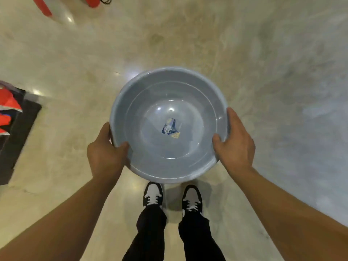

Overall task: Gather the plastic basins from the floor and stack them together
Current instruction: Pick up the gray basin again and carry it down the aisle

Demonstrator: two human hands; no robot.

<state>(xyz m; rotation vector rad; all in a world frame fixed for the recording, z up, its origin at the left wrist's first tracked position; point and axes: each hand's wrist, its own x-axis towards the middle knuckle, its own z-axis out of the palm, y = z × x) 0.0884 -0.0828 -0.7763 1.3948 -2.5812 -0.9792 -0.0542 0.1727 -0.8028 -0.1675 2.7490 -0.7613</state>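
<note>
Person standing, looking straight down. Nearest: black trousers (195, 240), black-and-white sneakers (153, 194) side by side on the floor (263, 53), toes pointing away.

Both bare forearms reach forward to a grey plastic basin (169, 162) held in front of the shoes, level, mouth up. It looks to be off the floor, and its near rim overlaps the toe of the left shoe in view.

Left hand (105, 157): closed on the near-left rim, thumb hooked over the edge onto the inner wall, fingers wrapped under the outside, mostly hidden. Right hand (235, 146): closed on the right rim, thumb over the edge inside, fingers laid along the outer rim and pointing away. Firm two-handed grip, hands on roughly opposite sides.

Inside the basin: concentric steps in the wall suggest more than one basin nested together, but can't tell the count. Blue-and-white label sticker (170, 127) at the bottom centre, ceiling-light glints just beyond it. Otherwise nothing inside.

Floor is polished beige stone, reflective, greyer to the right.

Left edge, well apart from the basin: a dark mat (20, 127) with red-and-white stuff (9, 104) piled on it; blurred, can't identify.

Far top left: a red and white object (50, 6), partly cut off, with a black cord (106, 0) beside it.
</note>
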